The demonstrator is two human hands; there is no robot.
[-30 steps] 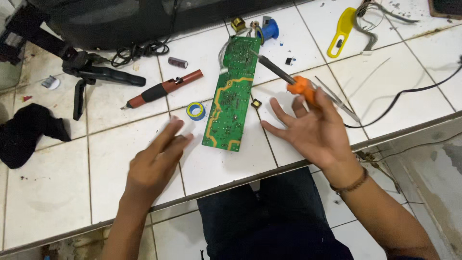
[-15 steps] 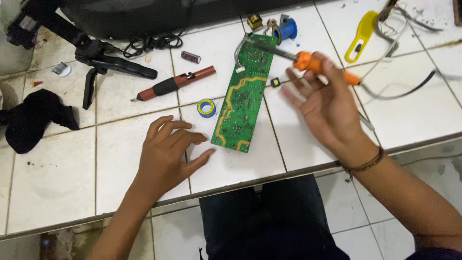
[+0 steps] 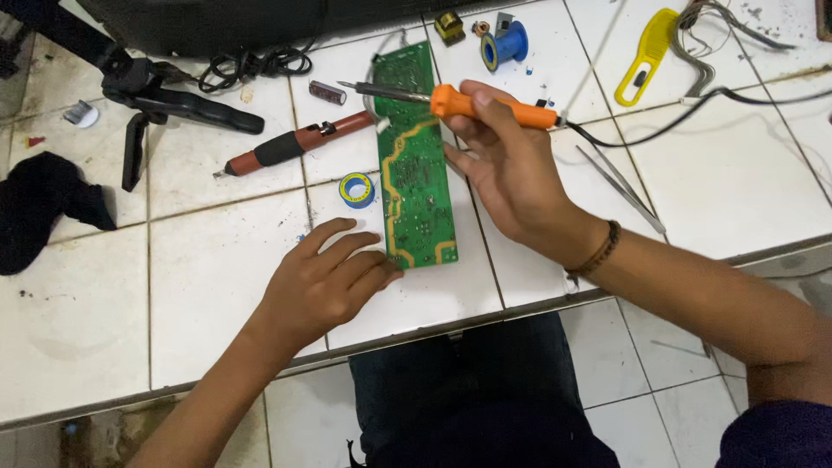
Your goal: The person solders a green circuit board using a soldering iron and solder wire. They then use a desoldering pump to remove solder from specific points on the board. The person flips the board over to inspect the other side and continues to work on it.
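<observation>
I note my right hand has lifted, now grasping the orange soldering iron over the green circuit board; my left hand, released, steadies its near edge.

The circuit board lies on the tabletop between the hands. The left hand rests flat at the board's near left corner; a tape roll lies just beyond its fingers. The right hand, right of the board, holds a soldering iron across the far end. Tweezers lie right of that hand.
</observation>
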